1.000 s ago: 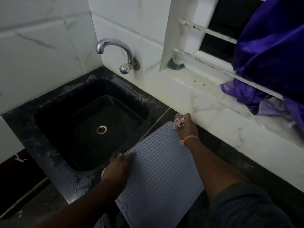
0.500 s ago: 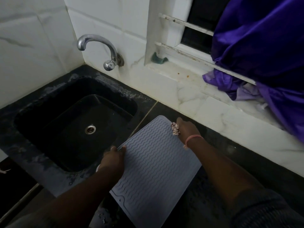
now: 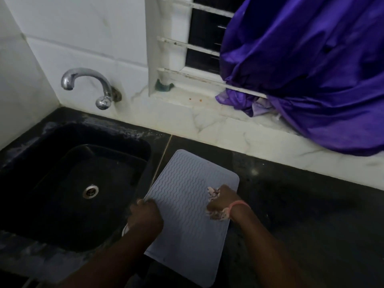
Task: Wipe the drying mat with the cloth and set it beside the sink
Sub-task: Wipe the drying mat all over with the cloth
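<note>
Hands (image 3: 145, 215) (image 3: 223, 201) grip mat (image 3: 187, 204) edges beside sink (image 3: 52, 238), right apparently clutching cloth (image 3: 213, 193).

The left hand (image 3: 145, 215) is gripping the mat's (image 3: 187, 208) left edge; the right hand (image 3: 223, 201) is holding a cloth (image 3: 213, 193) on its right edge, beside the sink (image 3: 145, 146) on the counter (image 3: 291, 204).

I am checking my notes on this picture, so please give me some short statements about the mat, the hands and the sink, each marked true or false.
1. The left hand grips the grey wavy-ribbed drying mat at its left edge. True.
2. The right hand holds a small patterned cloth. True.
3. The mat lies inside the black square sink. False: it is over the dark counter, right of the sink.
4. Water runs from the chrome curved tap. False: no water shows.
</note>
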Tool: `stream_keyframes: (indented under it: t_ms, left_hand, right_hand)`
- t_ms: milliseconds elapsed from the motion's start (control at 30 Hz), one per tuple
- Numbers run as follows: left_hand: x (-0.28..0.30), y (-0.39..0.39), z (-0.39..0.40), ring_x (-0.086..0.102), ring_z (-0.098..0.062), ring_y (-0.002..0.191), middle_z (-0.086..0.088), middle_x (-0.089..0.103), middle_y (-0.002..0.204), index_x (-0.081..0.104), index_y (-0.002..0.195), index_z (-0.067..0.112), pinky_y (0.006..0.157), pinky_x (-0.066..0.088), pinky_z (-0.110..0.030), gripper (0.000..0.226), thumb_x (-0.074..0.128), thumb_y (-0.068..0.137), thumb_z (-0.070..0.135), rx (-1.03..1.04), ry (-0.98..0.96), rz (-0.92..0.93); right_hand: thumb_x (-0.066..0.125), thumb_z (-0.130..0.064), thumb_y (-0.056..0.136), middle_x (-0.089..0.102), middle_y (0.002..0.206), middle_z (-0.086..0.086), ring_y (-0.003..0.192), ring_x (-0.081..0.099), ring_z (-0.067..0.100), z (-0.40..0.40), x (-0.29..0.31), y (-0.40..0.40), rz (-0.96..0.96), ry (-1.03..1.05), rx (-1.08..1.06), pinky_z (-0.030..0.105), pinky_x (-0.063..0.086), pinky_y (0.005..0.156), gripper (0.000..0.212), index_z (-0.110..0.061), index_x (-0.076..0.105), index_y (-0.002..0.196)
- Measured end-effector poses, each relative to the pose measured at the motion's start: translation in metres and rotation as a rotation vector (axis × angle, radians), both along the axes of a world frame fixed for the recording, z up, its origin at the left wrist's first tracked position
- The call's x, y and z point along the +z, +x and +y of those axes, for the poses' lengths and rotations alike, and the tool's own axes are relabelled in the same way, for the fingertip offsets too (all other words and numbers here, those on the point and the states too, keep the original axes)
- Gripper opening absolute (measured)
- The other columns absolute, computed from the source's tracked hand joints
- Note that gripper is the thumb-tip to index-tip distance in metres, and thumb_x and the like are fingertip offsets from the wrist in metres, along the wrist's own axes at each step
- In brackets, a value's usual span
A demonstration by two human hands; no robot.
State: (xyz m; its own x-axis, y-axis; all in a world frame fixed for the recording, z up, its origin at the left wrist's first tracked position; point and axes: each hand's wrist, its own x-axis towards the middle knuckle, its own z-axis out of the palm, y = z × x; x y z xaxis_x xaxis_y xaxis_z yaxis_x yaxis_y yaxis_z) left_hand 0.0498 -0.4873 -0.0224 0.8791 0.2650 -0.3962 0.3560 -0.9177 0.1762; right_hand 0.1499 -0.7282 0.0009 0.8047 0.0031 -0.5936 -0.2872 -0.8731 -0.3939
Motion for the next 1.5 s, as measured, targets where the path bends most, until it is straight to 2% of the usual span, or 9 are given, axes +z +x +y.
stream_keyframes:
  t_ms: [133,267,367,567,667,767,900,1067,1500]
  left_hand:
    - [0.011,0.014,-0.012,0.067,-0.029,0.096,-0.008,0.069,0.099,0.069,0.099,0.015,0.081,0.049,-0.034,0.036,0.050,0.103,0.045,0.131,-0.514,-0.221]
    - [0.032,0.009,-0.023,0.071,-0.027,0.098,-0.010,0.077,0.099,0.072,0.108,0.011,0.087,0.061,-0.039,0.037,0.060,0.099,0.046,0.525,-1.306,0.283]
    - [0.017,-0.005,-0.011,0.072,-0.028,0.100,-0.011,0.078,0.102,0.070,0.118,0.010,0.079,0.060,-0.034,0.029,0.072,0.094,0.028,0.522,-1.392,0.298]
    - [0.003,-0.026,-0.005,0.070,-0.015,0.080,-0.009,0.076,0.101,0.072,0.118,0.008,0.061,0.055,-0.025,0.024,0.067,0.097,0.018,0.490,-1.591,0.386]
    - [0.004,-0.033,-0.005,0.069,-0.011,0.080,-0.004,0.077,0.098,0.072,0.118,0.010,0.065,0.053,-0.024,0.021,0.060,0.101,0.010,0.304,-1.402,0.292]
    - [0.001,-0.034,-0.007,0.064,-0.018,0.109,-0.009,0.068,0.126,0.067,0.127,0.011,0.088,0.046,-0.021,0.028,0.057,0.101,0.015,-0.022,-0.849,-0.012]
    - [-0.003,-0.043,-0.015,0.034,-0.030,0.140,-0.009,0.029,0.160,0.035,0.154,0.025,0.110,0.036,-0.040,0.077,0.070,0.088,0.040,-0.284,-0.253,-0.063]
    - [-0.019,-0.058,-0.026,0.001,-0.035,0.155,-0.007,-0.007,0.169,0.006,0.162,0.027,0.123,0.017,-0.054,0.110,0.078,0.081,0.045,-0.327,-0.145,0.078]
    - [-0.023,-0.055,-0.029,0.015,-0.029,0.152,0.001,0.000,0.171,0.009,0.162,0.035,0.114,0.037,-0.045,0.117,0.083,0.073,0.051,-0.289,-0.044,-0.019]
  right_hand:
    - [0.082,-0.020,0.078,0.073,0.082,0.001,0.077,0.070,0.014,0.038,0.002,-0.047,-0.067,0.428,-0.227,0.024,0.058,0.067,0.017,-0.011,0.071,0.088]
    - [0.067,0.005,0.086,0.077,0.092,0.012,0.090,0.074,0.026,0.072,0.002,-0.082,-0.130,0.725,-0.349,0.031,0.060,0.080,0.011,-0.003,0.074,0.088]
    - [0.074,-0.003,0.076,0.074,0.113,0.021,0.108,0.070,0.036,0.075,-0.008,-0.106,-0.045,0.871,-0.514,0.053,0.054,0.100,0.033,0.001,0.075,0.109]
    - [0.078,-0.021,0.090,0.066,0.132,0.022,0.129,0.058,0.038,0.059,-0.022,-0.144,0.331,1.184,-0.771,0.050,0.041,0.115,0.046,0.001,0.067,0.129]
    - [0.081,-0.020,0.086,0.071,0.124,0.020,0.120,0.066,0.036,0.036,-0.014,-0.128,0.286,0.922,-0.718,0.055,0.047,0.109,0.044,-0.001,0.069,0.124]
    - [0.080,-0.017,0.084,0.075,0.113,0.012,0.102,0.072,0.028,0.014,0.002,-0.091,-0.036,0.536,-0.620,0.047,0.058,0.094,0.032,-0.009,0.071,0.113]
    - [0.060,-0.030,0.098,0.074,0.102,0.009,0.097,0.070,0.027,0.004,0.004,-0.030,-0.454,0.069,-0.414,0.029,0.051,0.080,0.023,-0.013,0.074,0.105]
    - [0.057,-0.023,0.099,0.072,0.117,0.012,0.108,0.067,0.031,0.002,-0.015,0.030,-0.532,-0.118,-0.129,0.034,0.051,0.092,0.029,-0.010,0.071,0.121]
    - [0.066,-0.024,0.084,0.071,0.101,0.008,0.095,0.066,0.031,0.052,-0.024,-0.106,-0.377,-0.037,0.491,0.037,0.055,0.083,0.020,-0.018,0.071,0.102]
